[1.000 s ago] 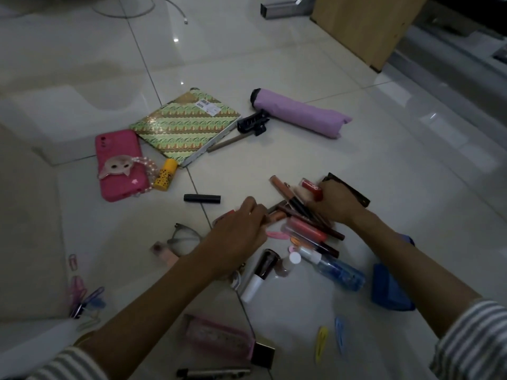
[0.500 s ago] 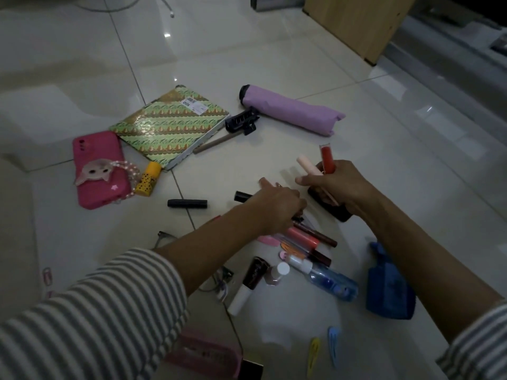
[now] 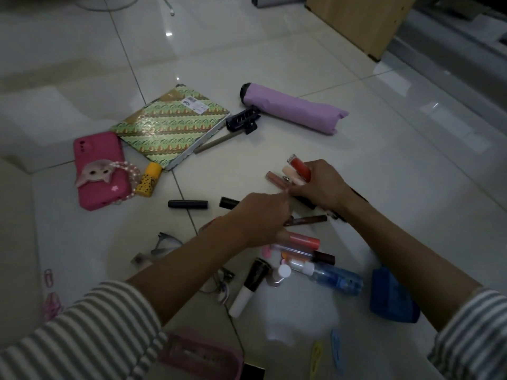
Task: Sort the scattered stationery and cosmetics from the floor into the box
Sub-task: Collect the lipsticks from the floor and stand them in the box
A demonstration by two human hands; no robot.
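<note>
My right hand [image 3: 321, 185] grips a bundle of lip-gloss tubes: a red one [image 3: 299, 167], a beige one [image 3: 291, 174] and a pinkish-brown one [image 3: 274, 176]. My left hand [image 3: 260, 218] hovers over the cosmetics pile with curled fingers, and its fingertips meet the right hand. A black tube end [image 3: 229, 202] sticks out from under it. A brown tube [image 3: 310, 219], a coral tube [image 3: 303, 240], a clear tube with a dark cap [image 3: 304, 254], a blue bottle [image 3: 336, 278] and a black-and-white tube [image 3: 251, 285] lie below the hands. A pink case [image 3: 203, 357] sits at the bottom edge.
On the tiled floor lie a green patterned flat box [image 3: 170, 130], a pink phone [image 3: 101, 171], a yellow bottle [image 3: 148, 182], a black tube [image 3: 188, 204], a black hair clip [image 3: 242, 122], a purple umbrella [image 3: 293, 112], a blue pouch [image 3: 392, 297], glasses [image 3: 164, 245] and hair clips [image 3: 336, 349]. A wooden cabinet [image 3: 362, 20] stands at the back.
My right hand lifted off the pile with gloss tubes and now holds one more. My left hand moved right across the pile to meet it.
</note>
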